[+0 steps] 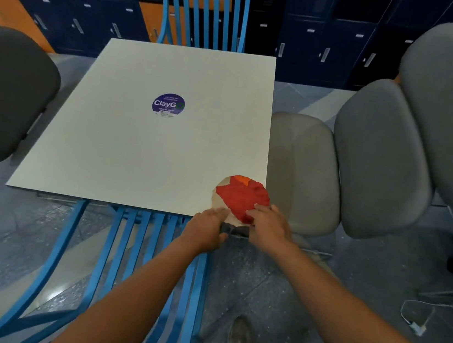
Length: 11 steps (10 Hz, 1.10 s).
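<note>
Cloth [240,199], red, crumpled, on smooth table [136,145]

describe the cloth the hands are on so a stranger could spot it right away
Find the square white table with the round purple sticker at its middle. At its near right corner, beside the grey chair, lies the cloth. It is the only red and beige thing there.

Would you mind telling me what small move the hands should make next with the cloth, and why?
Probably slide the red and beige cloth a little further onto the table. It sits bunched at the near right corner, its near edge seems to overhang, and the left hand and right hand both touch that edge, so it could slip off.
</note>
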Each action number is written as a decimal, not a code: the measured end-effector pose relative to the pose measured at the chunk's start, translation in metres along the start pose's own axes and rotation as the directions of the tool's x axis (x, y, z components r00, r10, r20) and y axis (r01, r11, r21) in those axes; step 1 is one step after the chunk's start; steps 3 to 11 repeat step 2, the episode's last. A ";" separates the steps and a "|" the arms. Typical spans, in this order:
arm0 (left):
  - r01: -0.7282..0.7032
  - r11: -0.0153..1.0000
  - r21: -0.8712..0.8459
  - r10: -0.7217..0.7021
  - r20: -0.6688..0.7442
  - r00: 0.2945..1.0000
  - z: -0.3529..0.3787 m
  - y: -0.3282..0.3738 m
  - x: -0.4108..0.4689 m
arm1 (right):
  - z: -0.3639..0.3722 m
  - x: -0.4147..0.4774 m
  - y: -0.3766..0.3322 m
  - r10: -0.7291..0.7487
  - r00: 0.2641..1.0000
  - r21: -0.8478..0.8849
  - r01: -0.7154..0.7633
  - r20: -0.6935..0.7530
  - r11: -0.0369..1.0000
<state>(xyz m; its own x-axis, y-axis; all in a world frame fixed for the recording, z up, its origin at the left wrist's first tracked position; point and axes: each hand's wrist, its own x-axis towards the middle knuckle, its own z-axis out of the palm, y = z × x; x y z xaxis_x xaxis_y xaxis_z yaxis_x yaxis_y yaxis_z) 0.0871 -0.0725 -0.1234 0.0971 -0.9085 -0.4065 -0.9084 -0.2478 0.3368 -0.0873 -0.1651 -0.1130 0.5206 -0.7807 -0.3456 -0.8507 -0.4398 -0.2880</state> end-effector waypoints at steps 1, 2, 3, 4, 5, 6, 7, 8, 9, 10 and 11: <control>0.046 0.999 -0.020 -0.047 -0.041 0.998 -0.021 -0.003 -0.013 | -0.011 -0.008 -0.023 0.005 1.000 0.072 -0.003 -0.027 0.997; 0.064 0.998 0.027 -0.061 -0.084 0.995 -0.048 -0.006 -0.031 | -0.026 -0.018 -0.048 -0.008 0.996 0.054 0.013 -0.089 0.998; 0.064 0.998 0.027 -0.061 -0.084 0.995 -0.048 -0.006 -0.031 | -0.026 -0.018 -0.048 -0.008 0.996 0.054 0.013 -0.089 0.998; 0.064 0.998 0.027 -0.061 -0.084 0.995 -0.048 -0.006 -0.031 | -0.026 -0.018 -0.048 -0.008 0.996 0.054 0.013 -0.089 0.998; 0.064 0.998 0.027 -0.061 -0.084 0.995 -0.048 -0.006 -0.031 | -0.026 -0.018 -0.048 -0.008 0.996 0.054 0.013 -0.089 0.998; 0.064 0.998 0.027 -0.061 -0.084 0.995 -0.048 -0.006 -0.031 | -0.026 -0.018 -0.048 -0.008 0.996 0.054 0.013 -0.089 0.998; 0.064 0.998 0.027 -0.061 -0.084 0.995 -0.048 -0.006 -0.031 | -0.026 -0.018 -0.048 -0.008 0.996 0.054 0.013 -0.089 0.998; 0.064 0.998 0.027 -0.061 -0.084 0.995 -0.048 -0.006 -0.031 | -0.026 -0.018 -0.048 -0.008 0.996 0.054 0.013 -0.089 0.998; 0.064 0.998 0.027 -0.061 -0.084 0.995 -0.048 -0.006 -0.031 | -0.026 -0.018 -0.048 -0.008 0.996 0.054 0.013 -0.089 0.998; 0.064 0.998 0.027 -0.061 -0.084 0.995 -0.048 -0.006 -0.031 | -0.026 -0.018 -0.048 -0.008 0.996 0.054 0.013 -0.089 0.998; 0.064 0.998 0.027 -0.061 -0.084 0.995 -0.048 -0.006 -0.031 | -0.026 -0.018 -0.048 -0.008 0.996 0.054 0.013 -0.089 0.998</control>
